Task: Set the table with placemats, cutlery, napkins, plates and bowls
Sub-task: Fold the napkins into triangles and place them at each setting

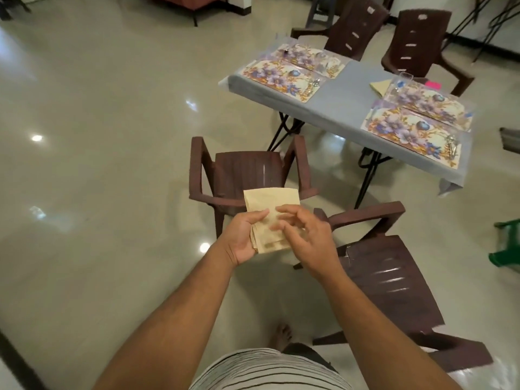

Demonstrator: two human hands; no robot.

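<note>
Both hands (278, 237) on beige napkins (271, 202), seemingly several, table (349, 92) beyond

We count 4 floral placemats (284, 81), 4 brown chairs (247, 173), 1 table (349, 94). Napkins: 1 on table (380, 87), 1 folded stack in hand (271, 218); sheet qty indeterminate. Cutlery too blurred to count.
</note>
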